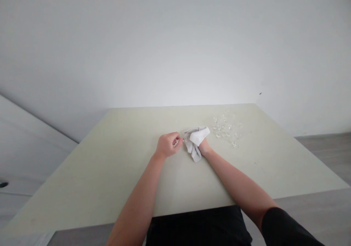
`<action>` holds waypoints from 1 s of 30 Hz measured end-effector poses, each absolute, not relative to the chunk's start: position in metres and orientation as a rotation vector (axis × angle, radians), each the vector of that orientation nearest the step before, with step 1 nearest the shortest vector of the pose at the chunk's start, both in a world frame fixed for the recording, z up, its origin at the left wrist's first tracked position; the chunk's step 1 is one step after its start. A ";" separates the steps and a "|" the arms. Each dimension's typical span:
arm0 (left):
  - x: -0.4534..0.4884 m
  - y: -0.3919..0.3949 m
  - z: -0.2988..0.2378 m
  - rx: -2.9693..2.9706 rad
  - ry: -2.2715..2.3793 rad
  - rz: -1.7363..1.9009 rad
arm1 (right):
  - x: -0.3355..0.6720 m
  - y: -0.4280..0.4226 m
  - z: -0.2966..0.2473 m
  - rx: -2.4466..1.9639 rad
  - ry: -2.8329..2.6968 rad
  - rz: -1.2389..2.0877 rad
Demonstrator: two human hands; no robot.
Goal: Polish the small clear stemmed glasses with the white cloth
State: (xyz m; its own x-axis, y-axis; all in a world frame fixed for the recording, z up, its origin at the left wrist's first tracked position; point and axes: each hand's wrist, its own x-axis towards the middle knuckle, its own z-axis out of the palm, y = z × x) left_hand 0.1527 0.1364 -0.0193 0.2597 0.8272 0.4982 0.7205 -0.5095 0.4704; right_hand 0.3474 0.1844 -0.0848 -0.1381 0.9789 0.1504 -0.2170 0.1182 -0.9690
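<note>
Past clothing (197,227), pinching clear piece (184,140) in left hand (167,144). Can't judge right hand's (203,146) grip under cloth (197,137). Likely slippery; hold edges.

Your right sleeve (285,226) is short and plain black; more black clothing (197,228) of yours shows just below the near edge of the table (101,169). Your forearms (145,189) are bare.

Plain indoor room, home or office unclear, pale table (109,173) before you, white wall (175,48), grey wood-look floor (326,154).
</note>
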 end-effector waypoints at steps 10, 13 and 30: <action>0.152 0.142 -0.022 1.913 1.414 1.209 | 0.344 0.179 -0.072 -0.876 -1.371 1.180; 0.153 0.137 -0.023 2.248 1.418 1.277 | 0.341 0.179 -0.071 -0.880 -1.182 1.251; 0.157 0.141 -0.032 2.304 1.342 1.350 | 0.343 0.175 -0.071 -0.884 -1.290 1.253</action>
